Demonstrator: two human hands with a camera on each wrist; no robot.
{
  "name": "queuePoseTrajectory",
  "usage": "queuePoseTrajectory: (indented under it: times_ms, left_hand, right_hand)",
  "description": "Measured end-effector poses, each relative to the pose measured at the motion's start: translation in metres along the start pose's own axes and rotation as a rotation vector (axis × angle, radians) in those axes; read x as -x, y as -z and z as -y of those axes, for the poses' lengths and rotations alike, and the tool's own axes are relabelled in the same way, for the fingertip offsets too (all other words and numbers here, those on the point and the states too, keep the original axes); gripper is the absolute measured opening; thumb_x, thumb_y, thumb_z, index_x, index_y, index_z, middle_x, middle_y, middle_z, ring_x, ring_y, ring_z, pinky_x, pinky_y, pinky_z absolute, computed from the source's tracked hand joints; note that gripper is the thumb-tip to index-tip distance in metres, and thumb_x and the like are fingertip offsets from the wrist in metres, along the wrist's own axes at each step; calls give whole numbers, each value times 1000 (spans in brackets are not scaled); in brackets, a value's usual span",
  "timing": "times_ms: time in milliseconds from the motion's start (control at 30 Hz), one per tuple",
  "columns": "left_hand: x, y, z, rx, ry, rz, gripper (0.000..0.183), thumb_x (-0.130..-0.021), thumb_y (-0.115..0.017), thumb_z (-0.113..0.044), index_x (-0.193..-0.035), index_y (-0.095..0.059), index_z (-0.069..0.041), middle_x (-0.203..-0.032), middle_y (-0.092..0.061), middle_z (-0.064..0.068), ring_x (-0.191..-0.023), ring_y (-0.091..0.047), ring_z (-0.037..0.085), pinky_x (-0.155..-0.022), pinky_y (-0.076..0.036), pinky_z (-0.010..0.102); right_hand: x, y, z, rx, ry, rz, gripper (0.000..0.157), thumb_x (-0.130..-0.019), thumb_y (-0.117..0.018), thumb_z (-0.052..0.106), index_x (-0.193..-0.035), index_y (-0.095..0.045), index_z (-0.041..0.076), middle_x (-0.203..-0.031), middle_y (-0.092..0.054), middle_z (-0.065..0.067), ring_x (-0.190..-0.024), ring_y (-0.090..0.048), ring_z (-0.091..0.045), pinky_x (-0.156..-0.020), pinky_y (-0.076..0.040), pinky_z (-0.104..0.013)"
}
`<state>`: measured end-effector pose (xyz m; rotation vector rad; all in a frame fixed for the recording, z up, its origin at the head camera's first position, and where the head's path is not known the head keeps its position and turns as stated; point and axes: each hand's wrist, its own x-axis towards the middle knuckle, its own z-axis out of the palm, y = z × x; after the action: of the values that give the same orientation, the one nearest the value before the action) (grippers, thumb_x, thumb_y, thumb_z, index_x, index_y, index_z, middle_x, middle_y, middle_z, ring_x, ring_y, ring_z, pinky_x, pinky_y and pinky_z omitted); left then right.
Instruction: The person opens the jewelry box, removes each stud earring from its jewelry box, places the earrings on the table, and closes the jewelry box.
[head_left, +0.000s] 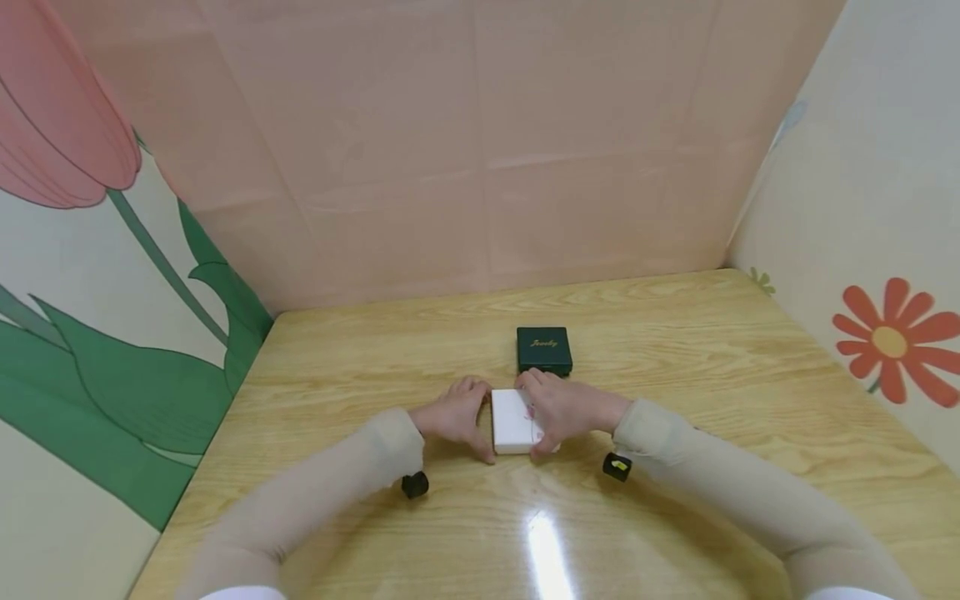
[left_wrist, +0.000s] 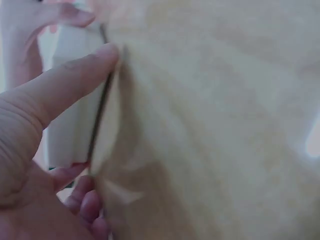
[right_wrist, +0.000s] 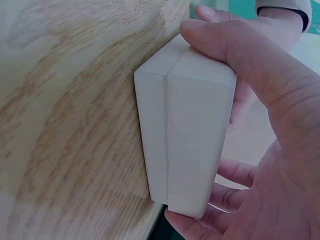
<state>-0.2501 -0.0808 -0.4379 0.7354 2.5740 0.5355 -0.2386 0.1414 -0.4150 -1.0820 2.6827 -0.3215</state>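
A small white box (head_left: 512,423) with a pink flower print on top lies flat on the table between both hands. My right hand (head_left: 567,408) grips its right part, thumb on the near side and fingers at the far side. In the right wrist view a seam runs round the box (right_wrist: 195,140) between a deeper upper part and a thinner lower part. At the left end, my left hand (head_left: 453,415) spans the box, its thumb (left_wrist: 75,75) low along the near side and its fingers at the far corner.
A dark green box (head_left: 543,346) with gold lettering stands just behind the white one. The wood-grain table (head_left: 360,350) reaches a pink-covered back wall (head_left: 420,167), with painted flower walls at both sides. A bright reflection lies on the near tabletop.
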Motion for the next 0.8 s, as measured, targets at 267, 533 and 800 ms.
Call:
queuePoseTrajectory:
  times_ms: [267,533,800]
  left_hand:
    - [2,-7,-5,52,59,-62,96,-57,-92,-45,-133,-43,-11,-115,-43,3,-103,-38,22,-85,-30,36]
    - [3,-14,-2,175,56,-141,84,-57,-93,-38,-125,-50,-12,-111,-50,-3,-106,-38,21,-90,-27,40]
    - [0,-21,3,234,62,-185,87,-55,-94,-35,-127,-51,-11,-112,-53,-3,-112,-39,21,-96,-28,43]
  right_hand:
    - [-1,-2,-3,2,5,-9,93,-63,-87,46,-131,-40,2,-119,-47,-7,-98,-47,-18,-88,-45,-36]
    - [-3,-1,-5,-12,-14,-1,94,-63,-87,44,-132,-39,2,-123,-46,-8,-101,-46,-18,-89,-44,-35]
    - [-5,-1,-7,-36,-5,-3,94,-63,-89,42,-131,-38,2,-120,-46,-7,-100,-46,-18,-91,-44,-36]
